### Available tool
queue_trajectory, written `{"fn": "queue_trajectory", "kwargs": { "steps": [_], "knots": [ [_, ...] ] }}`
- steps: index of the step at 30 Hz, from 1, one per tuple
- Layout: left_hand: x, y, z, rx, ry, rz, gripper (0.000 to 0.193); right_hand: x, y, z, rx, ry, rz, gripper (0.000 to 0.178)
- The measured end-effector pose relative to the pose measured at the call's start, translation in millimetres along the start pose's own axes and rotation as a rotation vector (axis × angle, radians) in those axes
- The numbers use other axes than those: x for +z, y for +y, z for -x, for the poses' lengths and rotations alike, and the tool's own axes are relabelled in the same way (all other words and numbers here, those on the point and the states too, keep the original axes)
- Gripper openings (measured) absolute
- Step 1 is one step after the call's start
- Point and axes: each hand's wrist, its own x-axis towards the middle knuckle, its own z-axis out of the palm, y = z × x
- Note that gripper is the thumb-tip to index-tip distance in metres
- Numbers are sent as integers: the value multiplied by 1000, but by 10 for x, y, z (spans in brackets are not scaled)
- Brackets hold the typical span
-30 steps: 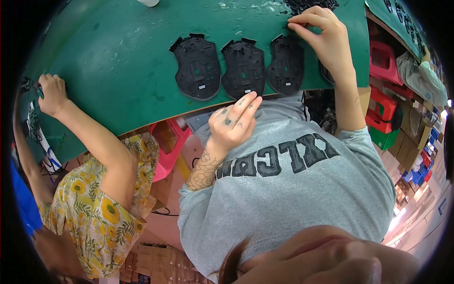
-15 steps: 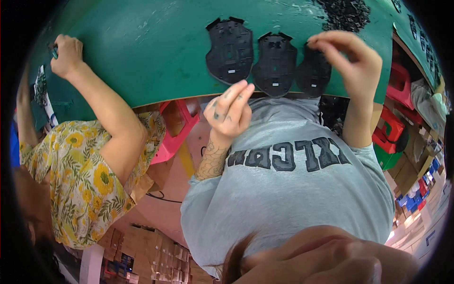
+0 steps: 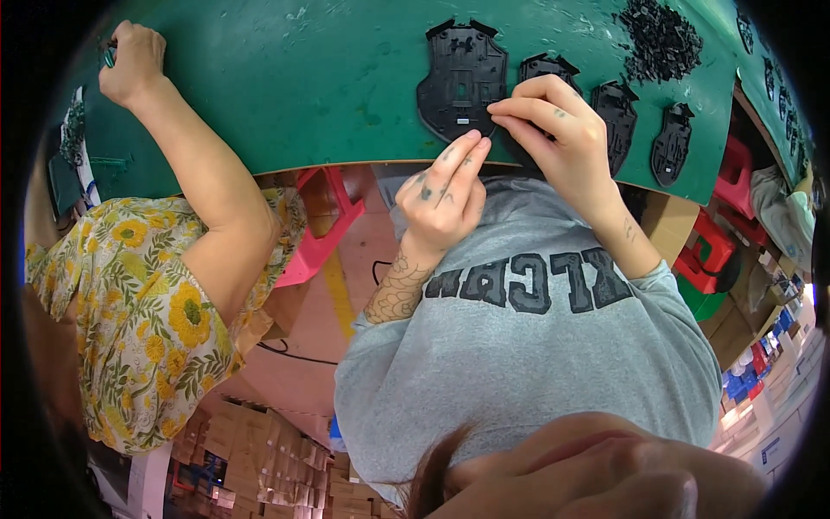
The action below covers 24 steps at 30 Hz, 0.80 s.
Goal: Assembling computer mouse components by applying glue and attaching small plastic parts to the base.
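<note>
Several black plastic shells, shaped like shields, lie in a row along the near edge of the green table. Closest to my hands is the leftmost black shell (image 3: 462, 73), inner side up, with ribs and a small white label. My right hand (image 3: 562, 130) pinches thumb and index finger together at that shell's lower right edge. Just below its tip, my left hand (image 3: 439, 195) has its fingers drawn together; its thumb is hidden. Anything within either pinch is too small to make out. Partly behind my right hand lie a second shell (image 3: 546, 66) and a third shell (image 3: 616, 112).
A fourth shell (image 3: 672, 143) lies at the right, below a heap of small black parts (image 3: 661, 41). At the left, a co-worker's hand (image 3: 134, 65) rests over the green table (image 3: 285, 95). A pink stool (image 3: 324, 229) and red stool (image 3: 709, 251) stand beneath.
My right hand has come left and down from the shells at the right to beside my left hand. The left hand has shifted slightly right and up. The view has turned, revealing another shell.
</note>
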Motion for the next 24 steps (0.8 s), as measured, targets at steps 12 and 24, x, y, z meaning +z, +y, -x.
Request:
{"fn": "queue_trajectory", "kwargs": {
  "steps": [12,24],
  "knots": [
    [75,-75,48,68,55,1,43,32,-16,11,-44,14,81,12],
    [-129,-77,-78,201,16,-38,40,-79,-152,-155,116,-78,-66,11]
  ]
}}
